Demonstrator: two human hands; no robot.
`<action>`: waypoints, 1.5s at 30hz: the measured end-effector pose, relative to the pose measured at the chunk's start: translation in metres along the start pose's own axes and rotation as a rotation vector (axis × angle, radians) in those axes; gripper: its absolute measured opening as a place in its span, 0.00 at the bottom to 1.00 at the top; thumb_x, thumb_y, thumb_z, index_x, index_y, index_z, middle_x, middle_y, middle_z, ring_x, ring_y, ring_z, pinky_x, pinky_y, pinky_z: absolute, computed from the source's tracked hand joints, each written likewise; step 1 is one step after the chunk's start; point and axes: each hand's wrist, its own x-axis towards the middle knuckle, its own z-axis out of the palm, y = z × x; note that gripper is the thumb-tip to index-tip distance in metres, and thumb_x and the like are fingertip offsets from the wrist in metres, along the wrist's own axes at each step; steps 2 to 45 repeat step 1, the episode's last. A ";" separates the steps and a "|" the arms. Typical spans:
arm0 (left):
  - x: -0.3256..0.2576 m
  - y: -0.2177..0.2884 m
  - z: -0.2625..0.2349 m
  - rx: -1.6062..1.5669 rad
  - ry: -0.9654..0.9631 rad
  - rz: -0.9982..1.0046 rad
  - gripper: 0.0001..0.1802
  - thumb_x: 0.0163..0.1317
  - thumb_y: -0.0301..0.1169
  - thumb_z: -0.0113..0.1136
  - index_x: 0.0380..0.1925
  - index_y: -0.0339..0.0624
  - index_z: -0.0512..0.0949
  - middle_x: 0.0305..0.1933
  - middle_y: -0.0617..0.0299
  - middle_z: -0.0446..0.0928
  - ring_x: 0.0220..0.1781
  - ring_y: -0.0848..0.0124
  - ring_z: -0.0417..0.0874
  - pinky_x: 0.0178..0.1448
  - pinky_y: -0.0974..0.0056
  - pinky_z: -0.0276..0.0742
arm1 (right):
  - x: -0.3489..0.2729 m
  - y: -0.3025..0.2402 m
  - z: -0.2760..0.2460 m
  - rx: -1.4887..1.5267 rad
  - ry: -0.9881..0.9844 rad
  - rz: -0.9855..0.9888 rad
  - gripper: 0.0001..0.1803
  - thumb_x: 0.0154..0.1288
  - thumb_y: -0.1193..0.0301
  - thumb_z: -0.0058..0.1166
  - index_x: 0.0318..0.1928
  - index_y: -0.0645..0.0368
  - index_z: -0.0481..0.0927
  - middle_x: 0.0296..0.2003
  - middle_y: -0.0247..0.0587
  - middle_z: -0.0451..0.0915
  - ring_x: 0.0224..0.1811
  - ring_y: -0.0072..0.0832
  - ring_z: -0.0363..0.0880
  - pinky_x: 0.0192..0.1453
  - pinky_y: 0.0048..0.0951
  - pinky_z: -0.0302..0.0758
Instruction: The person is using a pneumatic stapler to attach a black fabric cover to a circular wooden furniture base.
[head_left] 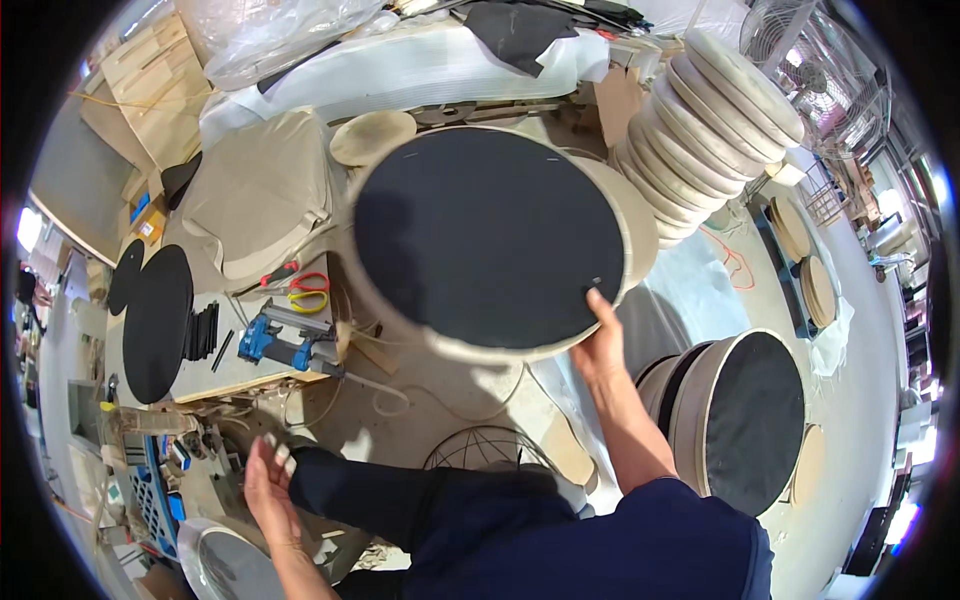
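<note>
My right hand (601, 348) grips the near right edge of a round upholstered seat pad (485, 235), thumb on top and fingers underneath. The pad's black fabric backing faces up, ringed by a beige rim, and a few staples show near its edge. Lower left, my left hand (268, 487) is held away from the pad with nothing in it and the fingers loosely apart. A blue staple gun (275, 340) lies on the work table (200, 378), with yellow-and-red scissors (308, 293) and a red-handled tool (279, 273) behind it.
Beige round pads (700, 130) form a tall leaning stack at the far right. More black-backed pads (755, 420) stand on edge near my right arm. Black fabric discs (158, 325) and folded beige fabric (255, 190) lie left. An air hose (390, 395) hangs beside the table.
</note>
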 end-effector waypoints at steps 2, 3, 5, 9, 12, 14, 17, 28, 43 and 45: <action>0.005 -0.004 0.003 -0.007 -0.005 0.001 0.34 0.82 0.48 0.57 0.79 0.40 0.68 0.77 0.54 0.75 0.69 0.64 0.82 0.71 0.57 0.77 | 0.016 -0.016 -0.008 -0.018 -0.050 -0.045 0.36 0.76 0.57 0.59 0.74 0.68 0.70 0.70 0.56 0.77 0.73 0.49 0.76 0.81 0.49 0.71; 0.005 -0.004 0.003 -0.007 -0.005 0.001 0.34 0.82 0.48 0.57 0.79 0.40 0.68 0.77 0.54 0.75 0.69 0.64 0.82 0.71 0.57 0.77 | 0.016 -0.016 -0.008 -0.018 -0.050 -0.045 0.36 0.76 0.57 0.59 0.74 0.68 0.70 0.70 0.56 0.77 0.73 0.49 0.76 0.81 0.49 0.71; 0.005 -0.004 0.003 -0.007 -0.005 0.001 0.34 0.82 0.48 0.57 0.79 0.40 0.68 0.77 0.54 0.75 0.69 0.64 0.82 0.71 0.57 0.77 | 0.016 -0.016 -0.008 -0.018 -0.050 -0.045 0.36 0.76 0.57 0.59 0.74 0.68 0.70 0.70 0.56 0.77 0.73 0.49 0.76 0.81 0.49 0.71; 0.005 -0.004 0.003 -0.007 -0.005 0.001 0.34 0.82 0.48 0.57 0.79 0.40 0.68 0.77 0.54 0.75 0.69 0.64 0.82 0.71 0.57 0.77 | 0.016 -0.016 -0.008 -0.018 -0.050 -0.045 0.36 0.76 0.57 0.59 0.74 0.68 0.70 0.70 0.56 0.77 0.73 0.49 0.76 0.81 0.49 0.71; 0.005 -0.004 0.003 -0.007 -0.005 0.001 0.34 0.82 0.48 0.57 0.79 0.40 0.68 0.77 0.54 0.75 0.69 0.64 0.82 0.71 0.57 0.77 | 0.016 -0.016 -0.008 -0.018 -0.050 -0.045 0.36 0.76 0.57 0.59 0.74 0.68 0.70 0.70 0.56 0.77 0.73 0.49 0.76 0.81 0.49 0.71; 0.005 -0.004 0.003 -0.007 -0.005 0.001 0.34 0.82 0.48 0.57 0.79 0.40 0.68 0.77 0.54 0.75 0.69 0.64 0.82 0.71 0.57 0.77 | 0.016 -0.016 -0.008 -0.018 -0.050 -0.045 0.36 0.76 0.57 0.59 0.74 0.68 0.70 0.70 0.56 0.77 0.73 0.49 0.76 0.81 0.49 0.71; 0.005 -0.004 0.003 -0.007 -0.005 0.001 0.34 0.82 0.48 0.57 0.79 0.40 0.68 0.77 0.54 0.75 0.69 0.64 0.82 0.71 0.57 0.77 | 0.016 -0.016 -0.008 -0.018 -0.050 -0.045 0.36 0.76 0.57 0.59 0.74 0.68 0.70 0.70 0.56 0.77 0.73 0.49 0.76 0.81 0.49 0.71; 0.005 -0.004 0.003 -0.007 -0.005 0.001 0.34 0.82 0.48 0.57 0.79 0.40 0.68 0.77 0.54 0.75 0.69 0.64 0.82 0.71 0.57 0.77 | 0.016 -0.016 -0.008 -0.018 -0.050 -0.045 0.36 0.76 0.57 0.59 0.74 0.68 0.70 0.70 0.56 0.77 0.73 0.49 0.76 0.81 0.49 0.71; 0.005 -0.004 0.003 -0.007 -0.005 0.001 0.34 0.82 0.48 0.57 0.79 0.40 0.68 0.77 0.54 0.75 0.69 0.64 0.82 0.71 0.57 0.77 | 0.016 -0.016 -0.008 -0.018 -0.050 -0.045 0.36 0.76 0.57 0.59 0.74 0.68 0.70 0.70 0.56 0.77 0.73 0.49 0.76 0.81 0.49 0.71; 0.005 -0.004 0.003 -0.007 -0.005 0.001 0.34 0.82 0.48 0.57 0.79 0.40 0.68 0.77 0.54 0.75 0.69 0.64 0.82 0.71 0.57 0.77 | 0.016 -0.016 -0.008 -0.018 -0.050 -0.045 0.36 0.76 0.57 0.59 0.74 0.68 0.70 0.70 0.56 0.77 0.73 0.49 0.76 0.81 0.49 0.71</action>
